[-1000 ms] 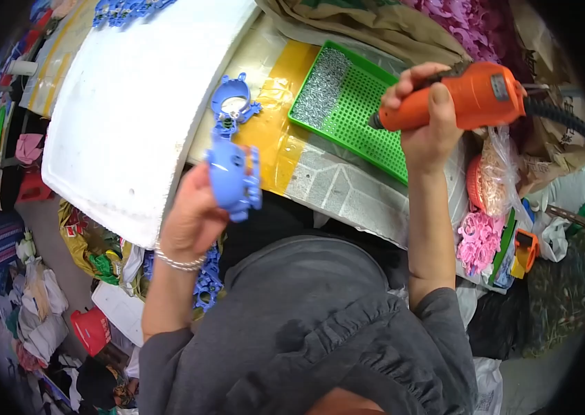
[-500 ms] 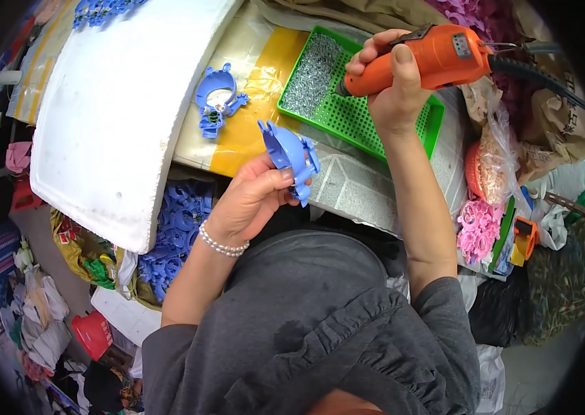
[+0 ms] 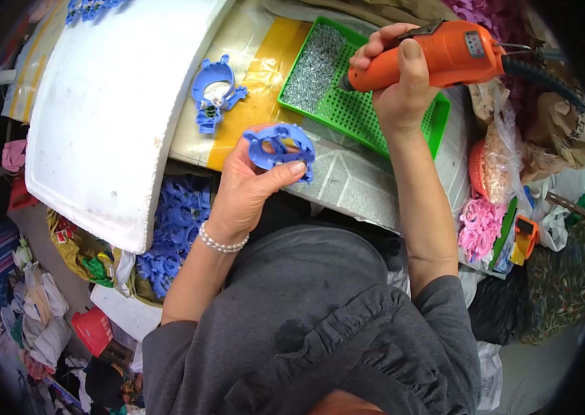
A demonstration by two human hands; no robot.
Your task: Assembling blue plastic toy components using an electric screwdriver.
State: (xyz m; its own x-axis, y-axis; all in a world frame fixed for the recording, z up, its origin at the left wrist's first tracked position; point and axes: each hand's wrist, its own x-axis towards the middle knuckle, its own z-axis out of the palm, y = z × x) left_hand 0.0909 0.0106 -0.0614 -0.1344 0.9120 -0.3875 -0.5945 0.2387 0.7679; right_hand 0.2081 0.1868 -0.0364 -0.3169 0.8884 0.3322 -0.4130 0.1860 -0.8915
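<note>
Between the thumb and fingers of my left hand (image 3: 249, 181) is a blue plastic part (image 3: 262, 146) with a rounded opening, tilted so its hollow side shows. My right hand (image 3: 406, 90) is wrapped round an orange electric screwdriver (image 3: 444, 55), whose dark tip points left over a green perforated tray (image 3: 384, 143). Small silver screws (image 3: 314, 69) are heaped in the tray's left end. Another blue plastic part (image 3: 215, 90), ring-shaped with a small piece below the ring, lies on the taped work surface (image 3: 192, 149), just beyond my left hand.
A large white foam board (image 3: 119, 117) covers the left side, with blue parts (image 3: 92, 8) on its far edge. More blue parts (image 3: 175, 228) fill a bag below it. Pink parts (image 3: 480, 228) sit at the right. A black cable (image 3: 541, 75) trails from the screwdriver.
My left hand has turned the blue part from a side-on, upright pose to show its open inner side. My right hand and the screwdriver have shifted slightly right.
</note>
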